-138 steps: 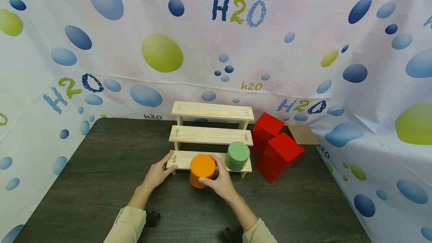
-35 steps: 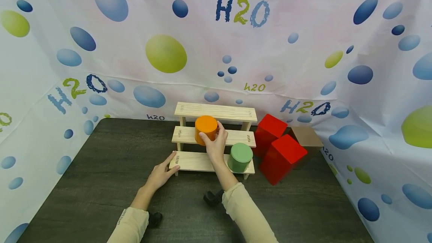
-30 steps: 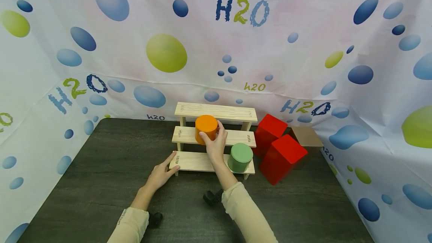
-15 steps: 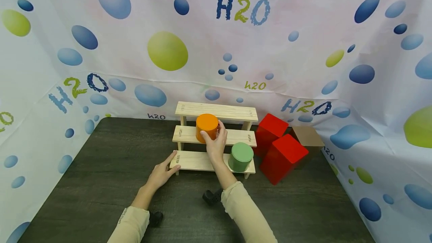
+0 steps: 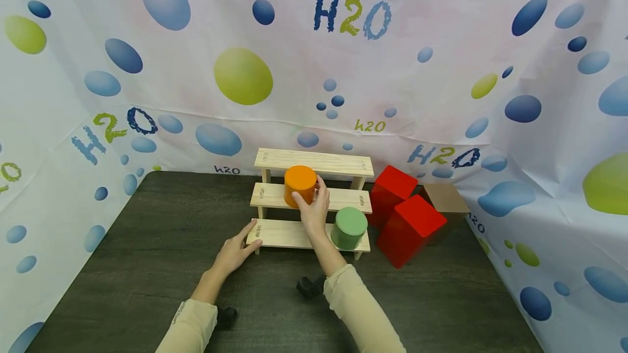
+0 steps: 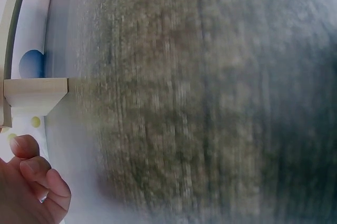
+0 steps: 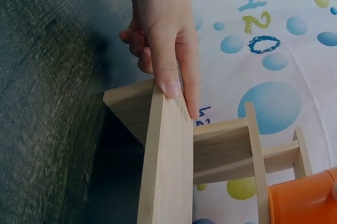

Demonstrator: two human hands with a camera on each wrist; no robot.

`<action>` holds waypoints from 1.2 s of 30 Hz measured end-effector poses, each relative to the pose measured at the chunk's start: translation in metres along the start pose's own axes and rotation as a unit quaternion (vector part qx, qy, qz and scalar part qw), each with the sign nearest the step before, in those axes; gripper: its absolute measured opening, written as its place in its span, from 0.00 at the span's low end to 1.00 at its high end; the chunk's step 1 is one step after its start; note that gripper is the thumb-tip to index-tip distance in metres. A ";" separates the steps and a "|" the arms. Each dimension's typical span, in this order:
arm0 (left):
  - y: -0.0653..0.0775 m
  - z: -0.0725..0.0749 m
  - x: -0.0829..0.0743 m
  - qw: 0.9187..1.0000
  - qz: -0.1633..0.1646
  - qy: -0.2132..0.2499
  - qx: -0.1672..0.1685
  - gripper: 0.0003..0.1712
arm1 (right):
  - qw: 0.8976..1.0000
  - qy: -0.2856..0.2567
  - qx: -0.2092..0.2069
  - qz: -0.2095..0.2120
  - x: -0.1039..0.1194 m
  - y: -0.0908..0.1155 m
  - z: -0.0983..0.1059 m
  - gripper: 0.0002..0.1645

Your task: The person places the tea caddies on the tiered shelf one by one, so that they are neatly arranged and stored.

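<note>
My right hand [image 5: 315,208] grips an orange, flat-topped round container [image 5: 300,180] from its right side, thumb in front and fingers behind. The container is on the middle step of a pale wooden three-step stand [image 5: 279,233]; its orange side also shows low in the right wrist view. At the stand's left end, my left hand [image 5: 231,252] pinches the bottom step, thumb on the front edge, index finger along the top. In the left wrist view, the other fingers [image 6: 34,182] are curled below the board. On the bottom step's right end sits a green round container [image 5: 350,227].
Two red boxes [image 5: 411,230] stand close against the stand's right side, with a brown cardboard box [image 5: 445,199] behind them. A bubble-printed curtain [image 5: 304,70] rises behind the dark wood-grain table [image 5: 137,266]. A black wrist strap piece [image 5: 310,287] shows under the right sleeve.
The right hand has lifted the orange container from in front of the bottom step onto the middle step. Over the last second it barely moves. The left hand keeps its place on the stand.
</note>
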State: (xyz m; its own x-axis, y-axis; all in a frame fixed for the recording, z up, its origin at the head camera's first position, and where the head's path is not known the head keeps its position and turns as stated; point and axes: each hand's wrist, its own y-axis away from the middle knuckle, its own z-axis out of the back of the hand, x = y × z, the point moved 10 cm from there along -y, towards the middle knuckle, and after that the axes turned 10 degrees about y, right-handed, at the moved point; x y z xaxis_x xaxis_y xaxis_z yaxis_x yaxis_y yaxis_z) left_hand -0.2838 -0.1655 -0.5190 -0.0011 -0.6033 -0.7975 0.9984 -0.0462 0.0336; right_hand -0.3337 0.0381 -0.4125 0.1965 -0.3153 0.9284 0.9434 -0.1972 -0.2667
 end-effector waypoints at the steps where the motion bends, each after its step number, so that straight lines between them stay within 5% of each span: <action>1: 0.000 0.000 0.000 1.000 0.002 0.000 -0.001 0.39 | 1.000 -0.005 0.001 -0.001 0.000 0.000 0.000 0.41; 11: 0.002 0.002 0.002 1.000 0.027 -0.007 -0.002 0.39 | 0.998 -0.057 -0.010 0.010 0.002 0.005 0.007 0.39; 17: 0.002 0.002 0.002 1.000 0.029 -0.011 -0.003 0.39 | 0.997 -0.077 0.001 0.020 0.030 0.019 0.021 0.37; 25: 0.002 0.000 0.003 0.999 0.037 -0.014 -0.001 0.39 | 0.997 -0.061 0.014 0.044 0.048 0.035 0.037 0.34; 36: 0.001 0.000 0.004 0.999 0.045 -0.009 0.012 0.40 | 0.992 -0.019 -0.022 0.119 0.057 0.046 0.073 0.33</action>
State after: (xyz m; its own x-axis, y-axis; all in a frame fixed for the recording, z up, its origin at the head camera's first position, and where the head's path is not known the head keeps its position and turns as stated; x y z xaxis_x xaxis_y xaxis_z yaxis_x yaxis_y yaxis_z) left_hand -0.2829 -0.1676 -0.5219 0.0877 -0.6195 -0.7801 0.9928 -0.0096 0.1193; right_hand -0.2593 0.0792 -0.3531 0.4227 -0.3232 0.8467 0.8567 -0.1624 -0.4896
